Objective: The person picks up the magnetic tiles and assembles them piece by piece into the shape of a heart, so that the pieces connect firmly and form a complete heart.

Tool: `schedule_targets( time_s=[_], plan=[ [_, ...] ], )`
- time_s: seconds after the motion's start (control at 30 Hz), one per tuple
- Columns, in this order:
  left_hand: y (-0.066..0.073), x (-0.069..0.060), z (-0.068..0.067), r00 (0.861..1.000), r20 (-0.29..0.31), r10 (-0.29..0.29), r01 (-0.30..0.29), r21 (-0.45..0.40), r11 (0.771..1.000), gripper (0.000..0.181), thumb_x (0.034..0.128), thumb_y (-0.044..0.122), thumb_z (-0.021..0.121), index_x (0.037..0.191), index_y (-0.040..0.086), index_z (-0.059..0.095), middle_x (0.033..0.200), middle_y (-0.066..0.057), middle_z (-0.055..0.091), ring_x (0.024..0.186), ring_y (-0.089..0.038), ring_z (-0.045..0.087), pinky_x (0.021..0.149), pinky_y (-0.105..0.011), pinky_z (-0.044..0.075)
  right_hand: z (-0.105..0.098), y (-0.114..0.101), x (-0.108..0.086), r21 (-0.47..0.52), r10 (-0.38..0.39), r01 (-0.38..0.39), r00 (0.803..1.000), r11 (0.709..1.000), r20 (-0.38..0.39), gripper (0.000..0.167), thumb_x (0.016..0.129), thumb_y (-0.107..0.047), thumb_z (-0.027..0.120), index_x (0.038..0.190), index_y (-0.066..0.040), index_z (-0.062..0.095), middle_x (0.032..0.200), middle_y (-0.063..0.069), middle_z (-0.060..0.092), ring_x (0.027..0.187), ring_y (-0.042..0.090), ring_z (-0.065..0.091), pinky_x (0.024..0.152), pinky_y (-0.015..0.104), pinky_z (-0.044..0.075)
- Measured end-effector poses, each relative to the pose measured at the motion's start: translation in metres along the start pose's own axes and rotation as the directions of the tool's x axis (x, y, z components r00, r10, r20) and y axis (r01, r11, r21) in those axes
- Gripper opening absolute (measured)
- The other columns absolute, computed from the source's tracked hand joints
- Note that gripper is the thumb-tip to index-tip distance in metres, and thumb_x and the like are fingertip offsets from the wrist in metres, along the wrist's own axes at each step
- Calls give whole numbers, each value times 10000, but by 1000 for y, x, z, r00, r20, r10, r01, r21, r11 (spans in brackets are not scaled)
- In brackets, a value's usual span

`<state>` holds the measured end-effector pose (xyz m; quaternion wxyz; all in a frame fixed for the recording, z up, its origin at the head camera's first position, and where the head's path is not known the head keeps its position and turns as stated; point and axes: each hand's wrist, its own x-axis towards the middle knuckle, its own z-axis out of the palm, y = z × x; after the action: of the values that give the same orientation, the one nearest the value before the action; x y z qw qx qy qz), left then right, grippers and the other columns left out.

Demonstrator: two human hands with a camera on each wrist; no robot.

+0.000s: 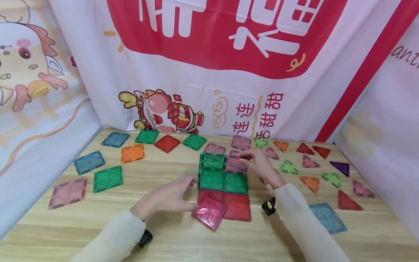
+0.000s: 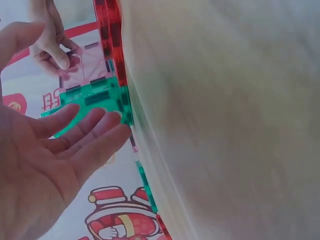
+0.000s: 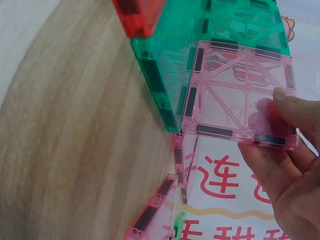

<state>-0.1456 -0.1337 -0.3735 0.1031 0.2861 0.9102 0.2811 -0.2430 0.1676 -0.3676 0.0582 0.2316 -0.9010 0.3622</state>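
My right hand [image 1: 258,165] pinches a pink square magnetic tile [image 3: 225,95] between thumb and fingers. The tile stands upright beside an upright green square tile [image 1: 212,161], at the back edge of a flat green tile [image 1: 236,183]. In front of the green tiles lie flat red square tiles [image 1: 238,207]. A glossy pinkish-red square tile [image 1: 210,214] rests askew on their left front corner. My left hand [image 1: 168,194] is just left of this assembly, fingers relaxed and apart, holding nothing. Whether its fingertips touch the green tiles cannot be told.
Loose square tiles, among them an orange one [image 1: 132,153] and a pink one [image 1: 68,193], lie on the left of the wooden table [image 1: 176,243]. Several triangles, including a purple one [image 1: 340,168], are spread at right near a blue square [image 1: 328,217]. A printed cloth [image 1: 209,83] hangs behind.
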Motion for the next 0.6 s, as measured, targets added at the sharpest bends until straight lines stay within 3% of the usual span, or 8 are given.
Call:
schedule_targets(
  time_s=[0.13,0.27,0.37,0.5,0.6],
  plan=[
    [10,2,5,1000,9,5,-5,45,999,630,780,399,738,1242,55,483,1184,-66,527,1064,-180,521,898,-367,493,-3,1,0,-2,12,-12,1000,1000,13,198,888,-119,664,1062,-45,722,1045,122,716,898,223,659,734,354,536],
    [27,10,16,995,39,97,-102,147,984,724,734,469,759,1269,59,493,1152,-31,515,1021,-139,504,858,-294,499,-5,2,0,-13,11,-11,1000,1000,5,183,886,-120,666,1048,-63,729,1048,119,715,901,223,660,738,362,538],
    [38,18,23,986,98,133,-153,228,962,852,683,511,793,1337,75,463,1210,-26,489,1073,-145,474,901,-284,485,-6,2,0,-21,9,-9,1000,1000,-7,174,881,-111,671,1037,-66,733,1042,120,716,895,222,662,734,357,538],
    [45,26,26,974,207,91,-149,285,947,911,658,476,835,1397,134,428,1351,-12,439,1221,-168,419,1015,-327,435,-5,0,0,-7,15,-15,1000,1000,8,185,883,-110,668,1050,-54,726,1055,131,710,897,228,655,718,333,529],
    [45,29,27,966,245,77,-152,303,941,865,676,445,836,1389,146,449,1368,-10,435,1234,-167,415,1024,-329,428,-5,-1,0,3,22,-22,1000,1000,22,192,889,-117,663,1058,-51,723,1064,133,707,898,228,651,714,323,524]
  ],
)
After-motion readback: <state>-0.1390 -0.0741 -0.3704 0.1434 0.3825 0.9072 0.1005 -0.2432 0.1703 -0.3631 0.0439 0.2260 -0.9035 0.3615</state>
